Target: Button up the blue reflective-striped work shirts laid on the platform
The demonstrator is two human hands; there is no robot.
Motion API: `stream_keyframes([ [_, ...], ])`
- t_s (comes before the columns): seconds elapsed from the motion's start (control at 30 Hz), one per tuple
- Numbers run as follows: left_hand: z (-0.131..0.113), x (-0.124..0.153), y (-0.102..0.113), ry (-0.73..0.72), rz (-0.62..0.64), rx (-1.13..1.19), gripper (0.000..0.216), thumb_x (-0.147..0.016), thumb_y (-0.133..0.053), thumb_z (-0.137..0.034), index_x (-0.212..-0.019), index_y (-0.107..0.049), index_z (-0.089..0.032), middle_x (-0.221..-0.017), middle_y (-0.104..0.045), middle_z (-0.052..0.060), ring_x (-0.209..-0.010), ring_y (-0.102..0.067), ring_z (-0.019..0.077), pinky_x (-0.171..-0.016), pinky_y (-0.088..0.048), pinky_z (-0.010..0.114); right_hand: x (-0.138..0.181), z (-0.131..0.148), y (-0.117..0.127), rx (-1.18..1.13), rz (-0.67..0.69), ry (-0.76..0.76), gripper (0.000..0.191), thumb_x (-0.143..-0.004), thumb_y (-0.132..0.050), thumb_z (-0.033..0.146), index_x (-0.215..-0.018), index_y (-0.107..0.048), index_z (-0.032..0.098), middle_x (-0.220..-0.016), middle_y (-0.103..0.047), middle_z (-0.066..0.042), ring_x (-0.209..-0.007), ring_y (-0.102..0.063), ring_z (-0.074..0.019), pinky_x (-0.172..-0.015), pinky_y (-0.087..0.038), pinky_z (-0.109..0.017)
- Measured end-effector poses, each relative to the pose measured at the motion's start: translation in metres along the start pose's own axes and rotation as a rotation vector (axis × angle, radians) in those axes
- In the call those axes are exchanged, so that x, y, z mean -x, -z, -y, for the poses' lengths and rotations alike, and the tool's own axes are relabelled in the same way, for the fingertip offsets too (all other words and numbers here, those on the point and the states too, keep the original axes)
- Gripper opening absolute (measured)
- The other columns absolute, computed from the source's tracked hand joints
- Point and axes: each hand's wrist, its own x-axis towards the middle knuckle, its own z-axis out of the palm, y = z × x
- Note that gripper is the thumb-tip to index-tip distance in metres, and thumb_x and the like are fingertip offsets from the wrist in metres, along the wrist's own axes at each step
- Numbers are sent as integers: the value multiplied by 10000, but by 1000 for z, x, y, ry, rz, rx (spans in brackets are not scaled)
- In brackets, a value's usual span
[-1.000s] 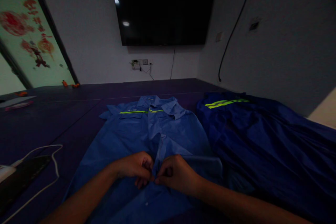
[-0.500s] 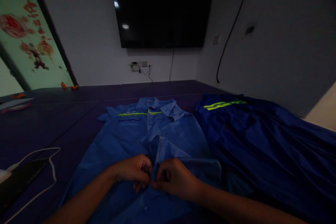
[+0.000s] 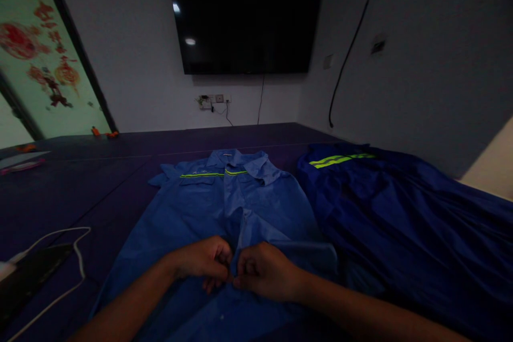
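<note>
A blue work shirt with thin yellow-green stripes across the chest lies front up before me, collar away from me. Both hands meet at its front placket, low on the shirt. My left hand is closed, its thumb and forefinger pinching the cloth at the front edge. Beside it, my right hand is also closed in a pinch on the same edge, fingertips nearly touching the left ones. Whether a button sits between the fingertips is hidden. Above the hands the placket stands up in a raised fold.
A darker blue garment with a yellow-green band lies to the right. On the left are a white cable and a dark flat object. The purple surface runs back to a wall with a television.
Hardly anything differs. The right fingers have curled slightly at the placket, and the view has shifted a little. Both hands stay at the same spot on the shirt.
</note>
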Motion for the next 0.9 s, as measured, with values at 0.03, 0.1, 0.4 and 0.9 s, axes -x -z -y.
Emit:
stream_keyframes([
  [0.03,0,0,0,-2,0,2,128,-568,-630,-211,-597,-537,-128,-425,-527,-62,-303,-427,52,-336,-343,157,0,1,0,9,-4,-16,133,-650,-653,280,-669,-623,151,-516,-553,48,-452,-461,-56,-426,-286,-151],
  [0.1,-1,0,0,-7,-4,5,110,-563,-619,-198,-585,-538,-127,-420,-525,-62,-306,-430,51,-331,-335,149,1,2,1,13,-11,-54,122,-633,-657,269,-656,-624,154,-511,-548,50,-449,-451,-55,-422,-281,-149],
  [0.4,0,3,-4,-20,-22,-25,180,-573,-655,-258,-594,-530,-130,-429,-530,-52,-345,-469,71,-348,-333,154,1,2,0,-91,9,-133,100,-601,-658,236,-621,-623,144,-486,-518,52,-428,-436,-57,-377,-262,-147],
  [0.9,-9,4,-29,-103,-306,-535,443,-485,-737,-494,-466,-479,-134,-437,-401,-68,-427,-331,46,-378,-188,189,2,0,-5,52,-13,-108,67,-595,-622,184,-598,-680,151,-485,-568,34,-430,-447,-65,-389,-252,-157],
])
